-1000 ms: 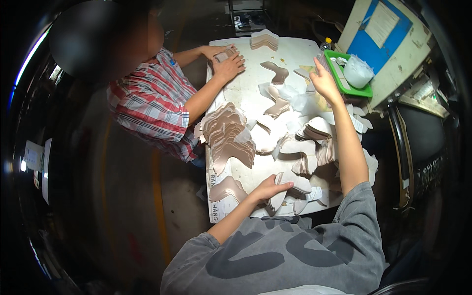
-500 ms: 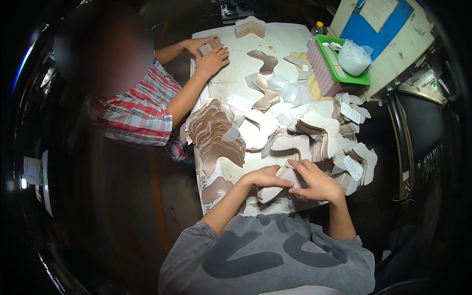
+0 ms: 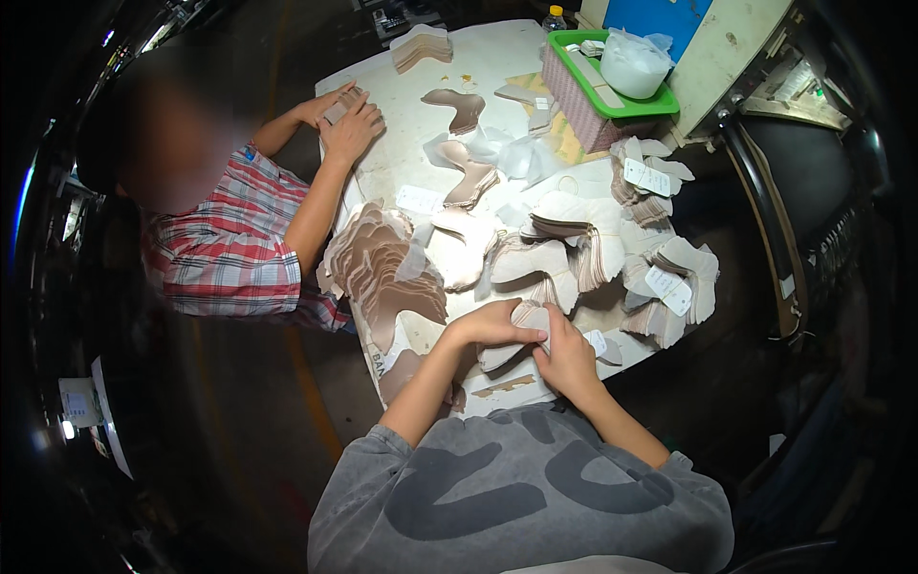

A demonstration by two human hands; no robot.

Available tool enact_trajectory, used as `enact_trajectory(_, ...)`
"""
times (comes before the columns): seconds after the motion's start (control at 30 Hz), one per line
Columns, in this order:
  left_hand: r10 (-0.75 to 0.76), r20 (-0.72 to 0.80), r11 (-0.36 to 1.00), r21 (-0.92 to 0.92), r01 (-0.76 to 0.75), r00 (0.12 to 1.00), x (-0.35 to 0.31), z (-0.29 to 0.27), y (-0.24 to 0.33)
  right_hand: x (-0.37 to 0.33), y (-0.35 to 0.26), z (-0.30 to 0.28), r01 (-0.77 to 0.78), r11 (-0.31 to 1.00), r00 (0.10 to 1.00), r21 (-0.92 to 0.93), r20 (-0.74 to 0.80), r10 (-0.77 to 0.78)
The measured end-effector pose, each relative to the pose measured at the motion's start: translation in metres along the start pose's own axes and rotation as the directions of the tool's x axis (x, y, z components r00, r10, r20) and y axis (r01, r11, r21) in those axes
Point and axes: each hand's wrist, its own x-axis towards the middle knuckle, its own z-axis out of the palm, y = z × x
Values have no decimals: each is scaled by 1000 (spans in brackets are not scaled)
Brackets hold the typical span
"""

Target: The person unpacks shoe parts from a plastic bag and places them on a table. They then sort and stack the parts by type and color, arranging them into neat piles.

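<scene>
Near the table's front edge, my left hand (image 3: 490, 326) and my right hand (image 3: 571, 362) grip a small stack of curved cut pieces (image 3: 529, 315), pale and beige. The left thumb lies across the top while the right fingers wrap the stack's right side; both hands are closed. Just beyond them lie white-topped stacks of similar pieces (image 3: 583, 225). To the left a large fanned pile of brown curved pieces (image 3: 387, 263) leans over the table, and a few brown pieces (image 3: 404, 371) rest beside my left forearm.
Across the white table (image 3: 382, 158) at left, a co-worker in a plaid shirt (image 3: 229, 249) holds a small stack (image 3: 341, 107). Tagged bundles (image 3: 684, 277) lie at right. A green-rimmed basket (image 3: 612, 113) with a plastic bag (image 3: 636, 62) stands at the back right, near a capped bottle (image 3: 554, 19).
My right hand has drawn in toward the left, its spread fingers now closed round the stack's side. The whole view has shifted, so the table sits further left and higher.
</scene>
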Motion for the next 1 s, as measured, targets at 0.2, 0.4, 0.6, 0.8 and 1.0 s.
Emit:
enact_trajectory(0.2,-93,-317,978,151,147,944,-18,22,17,11,6,-1,-23,1000,999,-8,48,24)
enact_trajectory(0.4,-107,-361,941,263,211,926,-45,37,38,16,6,5,-32,998,996,-52,78,36)
enact_trajectory(0.6,-55,-482,855,430,290,875,-46,52,36,27,-3,-4,14,997,991,-70,135,-5)
enact_trajectory(0.8,20,-575,901,365,234,818,-40,61,32,47,-55,-108,280,927,838,-251,535,-109)
enact_trajectory(1.0,27,-574,867,421,267,818,-36,58,30,188,-104,-192,324,936,904,136,247,-349)
